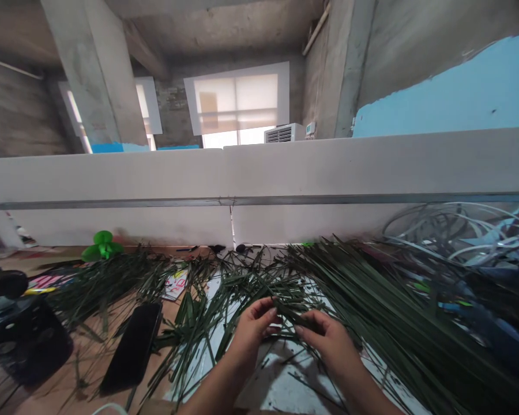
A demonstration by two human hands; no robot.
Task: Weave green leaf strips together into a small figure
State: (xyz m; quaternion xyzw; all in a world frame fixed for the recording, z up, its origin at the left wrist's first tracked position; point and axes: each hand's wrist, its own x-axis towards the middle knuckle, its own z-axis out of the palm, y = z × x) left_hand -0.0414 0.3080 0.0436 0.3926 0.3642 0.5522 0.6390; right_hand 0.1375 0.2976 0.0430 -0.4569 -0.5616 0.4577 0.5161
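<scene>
Between my two hands a dark green leaf strip [290, 315] runs across, above a white surface [281, 369]. My left hand [251, 327] pinches its left part between thumb and fingers. From the other side, my right hand [328, 337] has thumb and forefinger closed on the strip's right part. Cut leaf pieces [242, 282] lie scattered behind and left of my hands. A large bundle of long green leaves [372, 294] stretches along the right, close to my right hand.
A black phone [134, 346] lies on the left, beside a dark container [23, 334]. Behind them is a green plastic object [102, 246]. Tangled pale cables [467, 230] fill the back right. A white partition [285, 173] closes off the far side.
</scene>
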